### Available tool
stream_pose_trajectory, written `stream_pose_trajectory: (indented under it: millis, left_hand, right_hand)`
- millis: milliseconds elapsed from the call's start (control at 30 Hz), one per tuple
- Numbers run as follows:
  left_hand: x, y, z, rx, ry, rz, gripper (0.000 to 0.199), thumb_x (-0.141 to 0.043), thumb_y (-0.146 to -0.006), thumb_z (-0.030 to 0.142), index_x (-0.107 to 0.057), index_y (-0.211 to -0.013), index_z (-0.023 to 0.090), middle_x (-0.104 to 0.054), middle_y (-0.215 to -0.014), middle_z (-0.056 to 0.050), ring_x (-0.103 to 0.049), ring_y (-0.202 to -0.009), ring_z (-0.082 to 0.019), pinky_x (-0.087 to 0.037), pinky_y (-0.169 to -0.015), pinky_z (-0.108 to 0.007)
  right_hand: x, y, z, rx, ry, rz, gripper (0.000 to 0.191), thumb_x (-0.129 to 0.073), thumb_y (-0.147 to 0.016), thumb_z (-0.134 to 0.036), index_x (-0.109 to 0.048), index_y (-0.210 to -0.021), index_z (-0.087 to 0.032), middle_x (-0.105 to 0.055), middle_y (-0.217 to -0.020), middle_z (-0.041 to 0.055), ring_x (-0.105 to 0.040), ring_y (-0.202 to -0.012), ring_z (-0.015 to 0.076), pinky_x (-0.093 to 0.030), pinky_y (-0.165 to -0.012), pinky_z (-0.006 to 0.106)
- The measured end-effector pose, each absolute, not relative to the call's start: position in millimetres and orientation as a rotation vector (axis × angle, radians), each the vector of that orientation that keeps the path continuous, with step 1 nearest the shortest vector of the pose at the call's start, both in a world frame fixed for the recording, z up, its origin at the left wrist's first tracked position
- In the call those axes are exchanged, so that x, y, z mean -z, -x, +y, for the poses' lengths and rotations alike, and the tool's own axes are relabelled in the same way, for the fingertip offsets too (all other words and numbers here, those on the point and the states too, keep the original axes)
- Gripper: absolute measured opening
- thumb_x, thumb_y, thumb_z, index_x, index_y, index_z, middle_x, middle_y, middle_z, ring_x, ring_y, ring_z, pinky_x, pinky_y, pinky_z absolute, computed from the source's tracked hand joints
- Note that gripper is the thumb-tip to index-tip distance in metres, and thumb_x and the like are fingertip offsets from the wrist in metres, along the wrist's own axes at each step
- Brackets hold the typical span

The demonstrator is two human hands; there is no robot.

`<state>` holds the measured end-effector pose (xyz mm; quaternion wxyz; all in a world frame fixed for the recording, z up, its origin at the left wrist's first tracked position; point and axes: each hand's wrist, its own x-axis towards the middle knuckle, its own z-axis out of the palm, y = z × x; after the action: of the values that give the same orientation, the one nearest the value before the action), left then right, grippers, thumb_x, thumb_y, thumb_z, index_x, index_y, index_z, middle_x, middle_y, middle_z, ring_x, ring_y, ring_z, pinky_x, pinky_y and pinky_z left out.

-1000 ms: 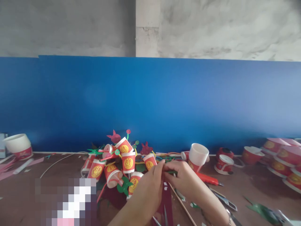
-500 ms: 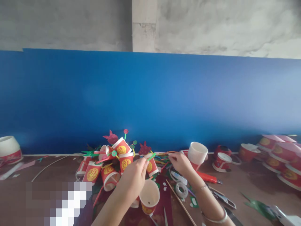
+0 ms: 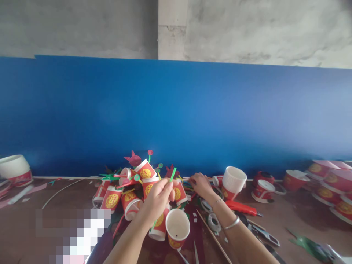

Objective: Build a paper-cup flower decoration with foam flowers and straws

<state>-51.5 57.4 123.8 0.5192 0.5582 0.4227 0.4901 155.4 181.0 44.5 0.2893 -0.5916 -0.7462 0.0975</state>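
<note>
My left hand [image 3: 159, 198] is closed in a pinch around a green drinking straw [image 3: 173, 175], whose upper end sticks up past the fingertips. Below that hand another green length shows against a red paper cup [image 3: 158, 229]; whether it is the same straw I cannot tell. My right hand [image 3: 202, 185] reaches to the back of the table, its bent fingers apart over a pile of coloured straws [image 3: 188, 189], which it partly hides. In front of my hands stands an upright paper cup [image 3: 178, 227] with a small dark hole or spot inside.
Decorated paper cups [image 3: 111, 200] are heaped at left. Stacked cups [image 3: 233, 181], a red utility knife [image 3: 242, 208], a tape roll [image 3: 213, 222] and a wooden stick [image 3: 213, 236] lie around my right arm. Green-handled scissors [image 3: 308, 245] and more cups [image 3: 324, 194] are farther right.
My left hand has turned, so the green straw now points more upright. The right hand has shifted slightly left over the straw pile. The whole view has moved a little.
</note>
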Motion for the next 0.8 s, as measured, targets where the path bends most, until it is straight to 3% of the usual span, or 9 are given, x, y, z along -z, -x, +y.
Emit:
stream_pose_trajectory:
  millis: [67, 200, 333, 467, 633, 800]
  left_hand:
    - [-124, 51, 59, -1.19, -1.103, 0.898, 0.024, -0.049, -0.087, 0.034, -0.06, -0.09, 0.013, -0.049, -0.056, 0.004, -0.024, -0.038, -0.003, -0.017, -0.038, -0.018]
    - [-125, 48, 64, -1.249, -0.715, 0.748, 0.016, -0.05, -0.087, 0.018, -0.062, -0.084, 0.008, -0.051, -0.056, 0.002, -0.027, -0.036, -0.001, -0.018, -0.033, -0.013]
    - [-119, 42, 68, -1.219, -0.312, 0.628, 0.015, -0.046, -0.088, 0.008, -0.06, -0.086, 0.004, -0.057, -0.063, -0.003, -0.044, -0.041, -0.002, -0.035, -0.038, -0.011]
    - [-114, 39, 70, -1.216, -0.183, 0.636, 0.012, -0.046, -0.088, 0.007, -0.058, -0.088, 0.004, -0.065, -0.074, -0.011, -0.063, -0.058, -0.011, -0.052, -0.055, -0.02]
    - [-118, 39, 73, -1.211, -0.177, 0.609, 0.019, -0.041, -0.091, 0.011, -0.057, -0.1, 0.006, -0.067, -0.077, -0.01, -0.067, -0.064, -0.016, -0.054, -0.061, -0.026]
    - [-122, 41, 70, -1.266, -0.222, 0.547, 0.02, -0.038, -0.092, 0.012, -0.055, -0.102, 0.008, -0.055, -0.059, 0.001, -0.052, -0.046, -0.007, -0.046, -0.049, -0.018]
  right_hand:
    - [-50, -158, 176, -0.3, 1.483, -1.868, 0.022, -0.052, -0.082, -0.024, -0.072, -0.085, -0.016, -0.07, -0.089, 0.0105, -0.061, -0.091, 0.0238, -0.044, -0.081, 0.034]
    - [-63, -162, 160, -0.38, 1.348, -1.589, 0.046, -0.033, -0.092, -0.041, -0.061, -0.112, -0.011, -0.07, -0.094, 0.0129, -0.064, -0.081, 0.0211, -0.049, -0.068, 0.031]
    - [-83, -153, 130, -0.521, 1.022, -1.293, 0.03, -0.055, -0.084, -0.04, -0.065, -0.099, -0.016, -0.07, -0.083, 0.0083, -0.063, -0.078, 0.0209, -0.049, -0.067, 0.031]
    - [-111, -132, 90, -0.255, 0.756, -1.713, 0.015, -0.054, -0.085, -0.019, -0.068, -0.09, -0.02, -0.068, -0.083, 0.006, -0.059, -0.077, 0.0187, -0.046, -0.072, 0.034]
    - [-134, -110, 53, -0.161, 0.552, -2.158, 0.026, -0.05, -0.08, -0.007, -0.069, -0.092, -0.02, -0.067, -0.077, 0.0058, -0.054, -0.073, 0.0182, -0.045, -0.069, 0.034]
    - [-144, -109, 34, -0.353, 0.73, -2.324, 0.025, -0.051, -0.079, -0.011, -0.071, -0.089, -0.023, -0.066, -0.075, 0.0057, -0.054, -0.072, 0.0188, -0.046, -0.068, 0.033]
